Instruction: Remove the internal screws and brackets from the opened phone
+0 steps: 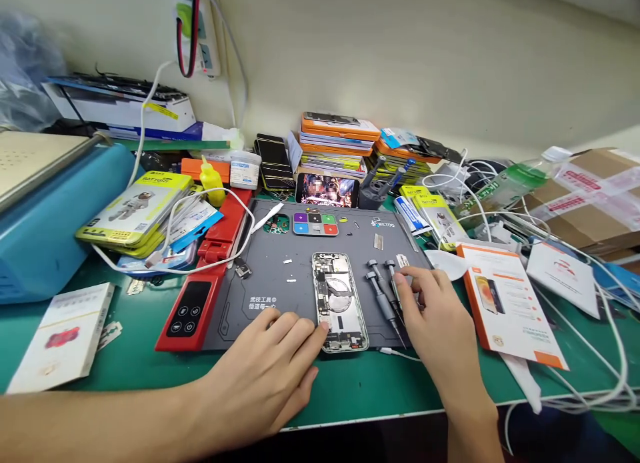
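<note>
1. My left hand lies flat and open, fingertips touching the opened phone on the grey mat.
2. My right hand, loosely open, fingers the screwdrivers just beside the phone.
3. The phone's shell holds exposed parts.

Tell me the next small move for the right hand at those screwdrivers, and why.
Probably close the right hand on one of the screwdrivers and lift it. Its fingertips already rest among them on the grey repair mat, nothing gripped yet, while the left hand steadies the opened phone at its lower left edge, its insides exposed and ready for a tool.
</note>
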### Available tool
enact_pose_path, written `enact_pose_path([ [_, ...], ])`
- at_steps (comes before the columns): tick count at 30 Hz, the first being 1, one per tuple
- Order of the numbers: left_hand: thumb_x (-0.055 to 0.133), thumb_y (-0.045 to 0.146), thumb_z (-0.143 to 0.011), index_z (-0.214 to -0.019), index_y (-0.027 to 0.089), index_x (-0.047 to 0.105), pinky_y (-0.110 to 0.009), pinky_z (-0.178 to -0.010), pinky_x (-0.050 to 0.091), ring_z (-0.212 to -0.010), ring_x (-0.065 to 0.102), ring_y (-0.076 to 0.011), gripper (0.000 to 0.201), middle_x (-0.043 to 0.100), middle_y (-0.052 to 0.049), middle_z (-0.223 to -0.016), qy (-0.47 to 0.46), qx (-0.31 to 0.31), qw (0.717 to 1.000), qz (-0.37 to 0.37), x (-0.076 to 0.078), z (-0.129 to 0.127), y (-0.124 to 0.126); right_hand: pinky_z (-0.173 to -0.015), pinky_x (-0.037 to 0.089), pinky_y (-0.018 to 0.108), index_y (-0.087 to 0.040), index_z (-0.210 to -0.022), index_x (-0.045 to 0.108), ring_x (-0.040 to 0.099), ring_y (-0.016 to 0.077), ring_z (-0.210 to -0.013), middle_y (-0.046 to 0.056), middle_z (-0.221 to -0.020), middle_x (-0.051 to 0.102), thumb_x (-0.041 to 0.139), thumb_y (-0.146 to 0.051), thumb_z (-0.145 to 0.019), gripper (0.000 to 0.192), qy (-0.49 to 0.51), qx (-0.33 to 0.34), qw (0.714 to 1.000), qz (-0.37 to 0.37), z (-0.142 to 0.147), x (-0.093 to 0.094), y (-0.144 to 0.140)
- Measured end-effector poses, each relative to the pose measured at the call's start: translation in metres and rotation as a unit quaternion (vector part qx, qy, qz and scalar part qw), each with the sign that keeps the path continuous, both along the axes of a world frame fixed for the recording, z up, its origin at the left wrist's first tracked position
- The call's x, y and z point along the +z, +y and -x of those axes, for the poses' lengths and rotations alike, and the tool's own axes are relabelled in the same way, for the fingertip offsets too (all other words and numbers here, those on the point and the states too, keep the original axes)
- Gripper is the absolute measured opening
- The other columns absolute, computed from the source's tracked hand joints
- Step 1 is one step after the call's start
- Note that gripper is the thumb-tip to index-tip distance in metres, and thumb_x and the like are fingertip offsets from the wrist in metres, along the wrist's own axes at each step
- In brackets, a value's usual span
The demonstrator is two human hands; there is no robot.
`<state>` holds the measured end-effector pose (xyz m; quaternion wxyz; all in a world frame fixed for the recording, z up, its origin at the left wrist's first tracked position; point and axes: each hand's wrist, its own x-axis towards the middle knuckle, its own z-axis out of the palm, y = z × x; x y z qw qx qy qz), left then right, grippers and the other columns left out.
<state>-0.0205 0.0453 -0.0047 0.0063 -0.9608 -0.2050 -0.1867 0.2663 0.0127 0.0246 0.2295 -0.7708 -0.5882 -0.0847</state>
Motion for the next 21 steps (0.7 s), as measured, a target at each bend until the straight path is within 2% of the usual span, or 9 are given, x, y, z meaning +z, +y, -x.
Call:
enact_pose_path([
  [5,0.056,0.033,-0.112,-0.149,0.01,0.061,-0.044,-0.09,0.045,-0.103,0.063,-0.028,0.043,0.072,-0.01,-0.121,0.003,-0.003,1.0,0.002,0.001,-0.001,0.002,-0.061,0.042,0.033,-0.026,-0.098,0.076,0.069,0.0217,-0.08,0.006,-0.097,0.071,0.05,-0.065,-0.109,0.048,-0.032,0.042,0.999,0.009,0.02,0.002,-0.001],
  [8,0.057,0.033,-0.112,-0.148,0.009,0.06,-0.043,-0.088,0.046,-0.102,0.064,-0.0272,0.044,0.072,-0.011,-0.12,0.01,-0.005,1.0,-0.005,0.002,0.0,0.002,-0.055,0.038,0.033,-0.024,-0.091,0.074,0.069,0.0217,-0.076,0.007,-0.093,0.072,0.046,-0.065,-0.11,0.053,-0.035,0.042,0.998,0.005,0.026,0.001,0.001],
  [10,0.057,0.033,-0.112,-0.151,0.007,0.058,-0.042,-0.086,0.046,-0.103,0.065,-0.0271,0.046,0.071,-0.011,-0.119,0.017,-0.009,1.0,-0.015,0.002,0.0,0.001,-0.055,0.04,0.033,-0.024,-0.089,0.071,0.07,0.0215,-0.075,0.007,-0.093,0.073,0.045,-0.063,-0.111,0.052,-0.028,0.038,0.999,-0.007,0.028,0.001,0.001],
  [13,0.056,0.033,-0.112,-0.154,0.004,0.056,-0.041,-0.09,0.046,-0.109,0.064,-0.0276,0.051,0.07,-0.013,-0.122,0.017,-0.016,0.999,-0.035,0.003,0.002,0.0,-0.059,0.047,0.034,-0.023,-0.098,0.07,0.07,0.0206,-0.07,0.006,-0.088,0.074,0.047,-0.058,-0.111,0.044,-0.006,0.022,0.999,-0.045,0.036,0.007,-0.005],
  [15,0.056,0.032,-0.112,-0.155,0.005,0.056,-0.04,-0.097,0.044,-0.115,0.063,-0.0276,0.052,0.07,-0.014,-0.128,0.007,-0.024,0.998,-0.052,0.005,0.003,0.0,-0.061,0.052,0.033,-0.024,-0.11,0.069,0.067,0.0186,-0.064,0.004,-0.083,0.075,0.056,-0.056,-0.109,0.035,0.068,0.01,0.992,-0.102,0.046,0.012,-0.009],
  [16,0.057,0.032,-0.112,-0.155,0.006,0.056,-0.04,-0.099,0.042,-0.116,0.062,-0.0271,0.051,0.069,-0.014,-0.129,0.002,-0.03,0.998,-0.06,0.006,0.004,0.0,-0.062,0.056,0.032,-0.024,-0.115,0.068,0.069,0.0179,-0.065,0.004,-0.09,0.079,0.062,-0.054,-0.107,0.032,0.138,0.012,0.981,-0.136,0.053,0.014,-0.011],
  [18,0.059,0.032,-0.111,-0.147,0.009,0.061,-0.039,-0.093,0.042,-0.107,0.062,-0.0248,0.043,0.07,-0.012,-0.124,-0.005,-0.044,0.997,-0.067,0.008,0.004,0.002,-0.059,0.06,0.028,-0.026,-0.118,0.064,0.072,0.0153,-0.064,0.005,-0.102,0.083,0.069,-0.046,-0.106,0.024,0.286,0.062,0.938,-0.189,0.07,0.017,-0.01],
  [19,0.061,0.032,-0.11,-0.139,0.01,0.064,-0.038,-0.086,0.041,-0.099,0.062,-0.023,0.036,0.07,-0.009,-0.116,-0.01,-0.053,0.996,-0.065,0.008,0.003,0.002,-0.063,0.064,0.027,-0.026,-0.117,0.062,0.075,0.0145,-0.066,0.005,-0.107,0.084,0.07,-0.041,-0.106,0.02,0.338,0.107,0.915,-0.191,0.079,0.018,-0.008],
  [21,0.063,0.03,-0.109,-0.117,0.014,0.067,-0.038,-0.072,0.036,-0.082,0.056,-0.02,0.019,0.066,-0.003,-0.096,-0.036,-0.075,0.995,-0.057,0.007,0.003,0.003,-0.075,0.069,0.027,-0.027,-0.119,0.061,0.083,0.0154,-0.08,0.005,-0.118,0.084,0.066,-0.033,-0.108,0.013,0.401,0.187,0.884,-0.15,0.095,0.017,0.0],
])
